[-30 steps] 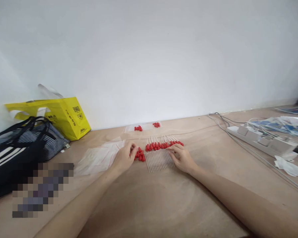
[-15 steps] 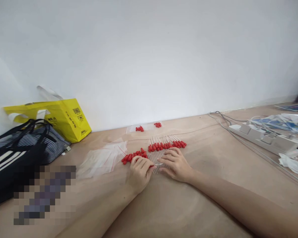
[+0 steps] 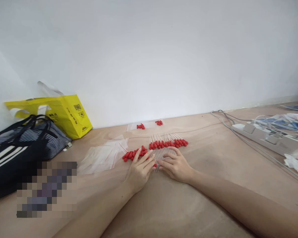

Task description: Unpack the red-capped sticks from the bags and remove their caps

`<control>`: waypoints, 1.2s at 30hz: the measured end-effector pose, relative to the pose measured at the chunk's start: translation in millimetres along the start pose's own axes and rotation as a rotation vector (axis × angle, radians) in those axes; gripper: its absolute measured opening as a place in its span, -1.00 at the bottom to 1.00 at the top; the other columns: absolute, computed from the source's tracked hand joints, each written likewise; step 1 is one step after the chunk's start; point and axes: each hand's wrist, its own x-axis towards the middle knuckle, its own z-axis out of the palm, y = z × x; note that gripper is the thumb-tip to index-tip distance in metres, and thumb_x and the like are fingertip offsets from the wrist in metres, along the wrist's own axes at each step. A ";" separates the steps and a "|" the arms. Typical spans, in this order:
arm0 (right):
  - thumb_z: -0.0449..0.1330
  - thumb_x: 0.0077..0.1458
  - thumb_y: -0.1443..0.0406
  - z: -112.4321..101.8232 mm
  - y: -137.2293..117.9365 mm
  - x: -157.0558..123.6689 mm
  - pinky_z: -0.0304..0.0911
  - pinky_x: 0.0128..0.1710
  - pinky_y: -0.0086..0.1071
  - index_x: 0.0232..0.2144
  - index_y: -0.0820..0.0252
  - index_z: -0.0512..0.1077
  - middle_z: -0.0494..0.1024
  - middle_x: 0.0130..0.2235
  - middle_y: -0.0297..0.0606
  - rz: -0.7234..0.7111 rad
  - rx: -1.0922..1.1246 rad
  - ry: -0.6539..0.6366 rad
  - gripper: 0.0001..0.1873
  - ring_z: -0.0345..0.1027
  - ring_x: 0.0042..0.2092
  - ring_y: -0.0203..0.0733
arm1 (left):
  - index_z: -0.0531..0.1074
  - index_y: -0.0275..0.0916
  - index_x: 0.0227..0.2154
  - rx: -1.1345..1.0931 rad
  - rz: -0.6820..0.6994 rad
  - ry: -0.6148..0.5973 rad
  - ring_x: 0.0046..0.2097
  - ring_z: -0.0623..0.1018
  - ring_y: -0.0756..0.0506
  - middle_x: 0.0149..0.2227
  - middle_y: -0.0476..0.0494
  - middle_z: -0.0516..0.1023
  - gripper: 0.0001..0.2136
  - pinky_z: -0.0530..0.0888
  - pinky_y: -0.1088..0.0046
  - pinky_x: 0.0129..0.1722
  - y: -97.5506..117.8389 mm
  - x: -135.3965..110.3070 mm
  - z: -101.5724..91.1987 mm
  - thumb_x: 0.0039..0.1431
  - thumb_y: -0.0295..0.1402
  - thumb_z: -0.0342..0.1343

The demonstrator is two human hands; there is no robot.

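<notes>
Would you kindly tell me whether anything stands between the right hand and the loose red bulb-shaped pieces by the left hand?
Yes: the left hand lies between the right hand and the loose red bulb-shaped pieces, partly covering their near side. Some slender clear tubes also lie in between.

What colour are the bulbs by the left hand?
The bulbs are red, clearest in the head view.

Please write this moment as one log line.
left hand: at red bulb | right hand: at clear tubes | beyond: row of red-ended tubes
</notes>
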 end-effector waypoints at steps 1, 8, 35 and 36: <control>0.00 0.10 0.32 0.7 -0.5 0.1 -0.07 0.06 -0.14 -0.28 0.12 0.39 0.52 -0.46 -0.33 0.005 0.005 0.002 -0.81 0.32 -0.27 -0.28 | 0.40 -0.25 -0.21 0.006 0.006 -0.010 0.02 0.37 -0.13 -0.15 -0.15 0.50 -0.78 0.09 0.05 0.09 0.5 0.3 -0.7 0.16 -0.47 -0.11; -0.01 0.10 0.38 -0.6 -0.8 -2.3 -0.24 0.11 -0.07 -0.35 0.10 0.40 0.50 -0.52 -0.38 -0.021 -0.029 -0.007 -0.80 0.32 -0.18 -0.27 | 0.44 -0.22 -0.30 0.061 0.034 -0.028 0.02 0.37 -0.12 -0.14 -0.12 0.50 -0.77 -0.05 -0.01 0.13 2.8 1.2 -6.2 0.16 -0.51 -0.13; 0.04 0.06 0.34 -18.4 26.3 -14.3 -0.17 0.02 -0.13 -0.44 0.09 0.43 0.52 -0.50 -0.41 0.090 -0.075 0.109 -0.83 0.30 -0.19 -0.23 | 0.43 -0.17 -0.38 0.048 -0.054 0.017 -0.04 0.39 -0.15 -0.23 0.00 0.53 -0.75 0.00 -0.03 0.06 -9.9 -7.1 -16.7 0.10 -0.55 -0.13; 0.04 0.07 0.31 -23.1 31.3 -14.1 -0.08 -0.05 -0.20 -0.45 0.09 0.44 0.52 -0.49 -0.38 0.209 -0.098 0.098 -0.82 0.31 -0.24 -0.24 | 0.43 -0.17 -0.40 0.067 -0.087 0.037 -0.07 0.41 -0.15 -0.24 -0.02 0.53 -0.77 0.08 0.00 0.03 -12.7 -8.4 -18.9 0.10 -0.53 -0.12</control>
